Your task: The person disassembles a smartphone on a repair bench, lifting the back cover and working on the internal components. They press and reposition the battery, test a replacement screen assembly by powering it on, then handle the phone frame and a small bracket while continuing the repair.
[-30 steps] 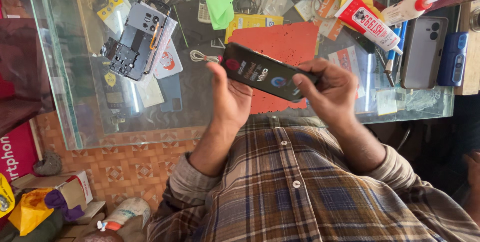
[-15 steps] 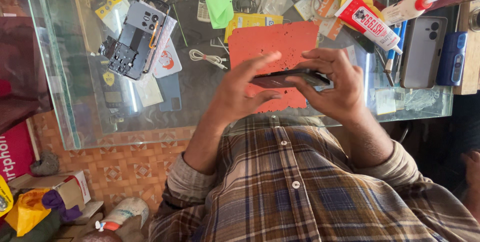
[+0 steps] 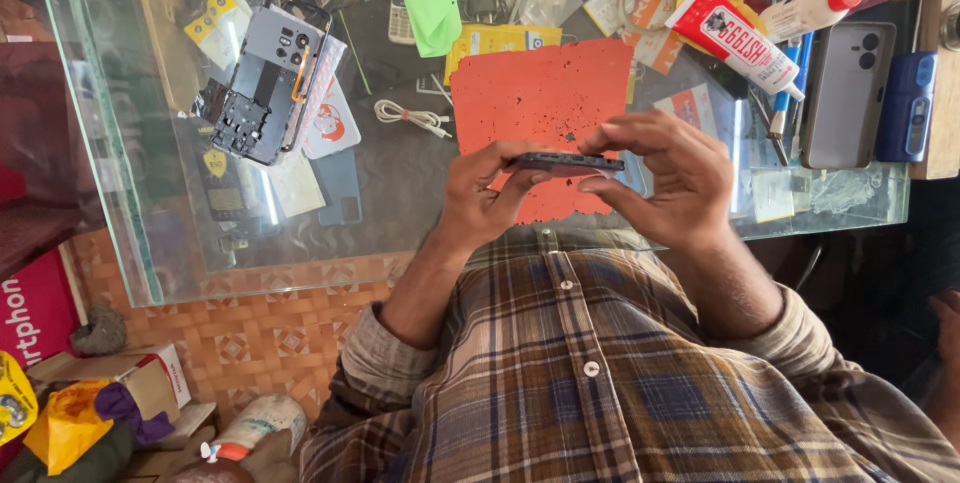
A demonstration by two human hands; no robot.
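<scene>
Head view: 2 hands are gripping a dark phone edge-on at frame centre, over the red mat.

Left hand is pinching the phone's left end while right hand is curling closed fingers over its right end; they seem to be pressing or checking its edge, which likely calls for even pressure along the seam next.

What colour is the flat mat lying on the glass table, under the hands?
Orange-red, with small dark specks: the flat mat, best seen in the head view.
</scene>
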